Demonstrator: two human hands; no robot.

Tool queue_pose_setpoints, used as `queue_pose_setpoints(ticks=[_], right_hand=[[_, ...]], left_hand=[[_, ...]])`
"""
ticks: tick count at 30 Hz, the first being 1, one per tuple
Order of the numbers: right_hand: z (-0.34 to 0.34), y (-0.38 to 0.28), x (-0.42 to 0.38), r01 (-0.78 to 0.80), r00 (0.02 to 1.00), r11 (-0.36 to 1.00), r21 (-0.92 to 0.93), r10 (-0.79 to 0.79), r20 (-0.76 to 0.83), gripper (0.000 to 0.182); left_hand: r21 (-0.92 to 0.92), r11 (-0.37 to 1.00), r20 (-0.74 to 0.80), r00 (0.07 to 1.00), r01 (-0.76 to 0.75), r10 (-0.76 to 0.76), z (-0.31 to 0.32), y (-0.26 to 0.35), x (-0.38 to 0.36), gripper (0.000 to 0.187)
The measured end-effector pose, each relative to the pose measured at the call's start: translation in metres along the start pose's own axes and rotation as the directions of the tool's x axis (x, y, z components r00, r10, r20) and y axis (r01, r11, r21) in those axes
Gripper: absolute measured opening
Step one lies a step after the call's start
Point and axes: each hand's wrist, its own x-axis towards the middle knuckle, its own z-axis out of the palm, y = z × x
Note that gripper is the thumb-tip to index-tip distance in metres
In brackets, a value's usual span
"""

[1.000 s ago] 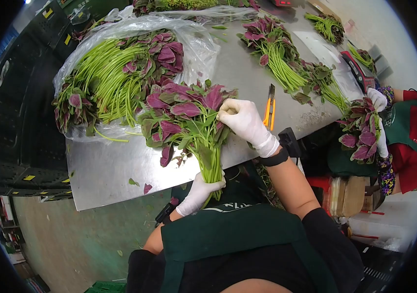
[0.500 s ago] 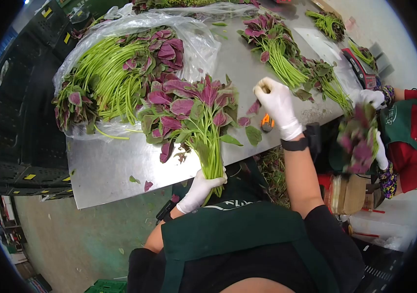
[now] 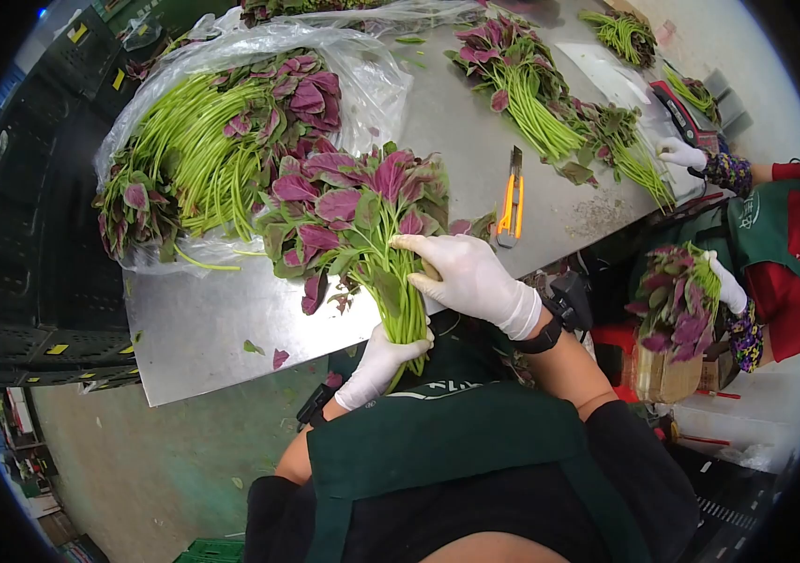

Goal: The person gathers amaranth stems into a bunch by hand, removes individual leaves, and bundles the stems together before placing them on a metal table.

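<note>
My left hand point(image 3: 384, 362), in a white glove, is wrapped round the lower stems of a bunch of purple and green leafy greens point(image 3: 362, 211). The bunch stands upright over the near edge of the metal table point(image 3: 217, 328). At its right side, my right hand point(image 3: 468, 274), also gloved, has the thumb and index finger apart, touching the upper stems and leaves. Whether the curled fingers hold a stem cannot be made out. An orange utility knife point(image 3: 511, 202) lies on the table beyond my right hand.
A plastic bag point(image 3: 377, 89) with a large heap of greens point(image 3: 212, 145) is at the back left. More bunches point(image 3: 536, 103) lie at the back right, near a red scale point(image 3: 677, 113). A co-worker point(image 3: 766, 235) at the right holds another bunch point(image 3: 677, 300). Black crates point(image 3: 20, 216) stand left.
My right hand has moved left and down from over the table to the bunch, uncovering the knife, and its fingers have opened. The co-worker's bunch is lower, held by one hand.
</note>
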Motion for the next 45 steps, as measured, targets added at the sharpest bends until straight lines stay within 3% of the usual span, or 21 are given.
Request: queue_pose_setpoints(ticks=[3,9,24,26,29,32,35,38,40,43,45], right_hand=[[0.002,-0.004,-0.001,-0.068,0.995,0.995,-0.071,0.073,0.064,0.041],[0.010,-0.002,-0.004,-0.054,0.996,0.994,-0.090,0.061,0.069,0.028],[0.011,-0.002,0.000,-0.093,0.996,0.986,0.138,0.090,0.024,0.011],[0.020,0.002,0.004,0.020,0.998,0.996,0.088,-0.014,-0.067,0.012],[0.023,0.012,0.016,0.084,0.974,0.993,0.078,-0.065,-0.216,0.020],[0.007,0.019,0.020,-0.164,0.932,0.951,0.262,0.237,-0.275,0.027],[-0.003,0.034,0.011,-0.228,0.881,0.906,0.357,0.348,-0.322,0.024],[-0.006,0.039,-0.008,-0.365,0.891,0.859,0.359,0.434,-0.133,0.020],[0.002,0.036,-0.017,-0.406,0.896,0.740,0.536,0.437,0.076,0.019],[0.010,0.023,-0.022,-0.458,0.889,0.619,0.637,0.337,0.311,0.028],[0.029,0.021,-0.024,-0.455,0.889,0.440,0.775,0.275,0.366,0.031]], left_hand=[[0.007,1.000,0.007,1.000,0.006,-0.006,0.000,0.002,-0.001,0.034],[0.049,0.999,0.025,1.000,0.006,-0.007,-0.001,0.003,-0.001,0.034],[0.070,0.997,0.045,0.999,0.013,-0.017,-0.002,0.005,-0.002,0.033],[0.071,0.997,0.044,0.998,0.030,-0.033,-0.002,0.008,-0.002,0.036],[-0.172,0.984,0.106,0.994,0.051,-0.033,-0.009,-0.001,0.001,0.041],[-0.290,0.956,0.199,0.980,0.041,0.018,-0.005,0.019,-0.005,0.047],[-0.379,0.924,0.259,0.964,0.043,0.062,-0.006,0.025,-0.008,0.052],[-0.491,0.869,0.324,0.939,0.060,0.118,-0.012,0.018,-0.003,0.050],[-0.547,0.835,0.352,0.921,0.057,0.168,-0.011,0.016,0.001,0.049],[-0.610,0.791,0.362,0.907,0.058,0.213,-0.006,0.017,0.004,0.049],[-0.645,0.762,0.373,0.894,0.058,0.248,-0.006,0.015,0.006,0.049]])
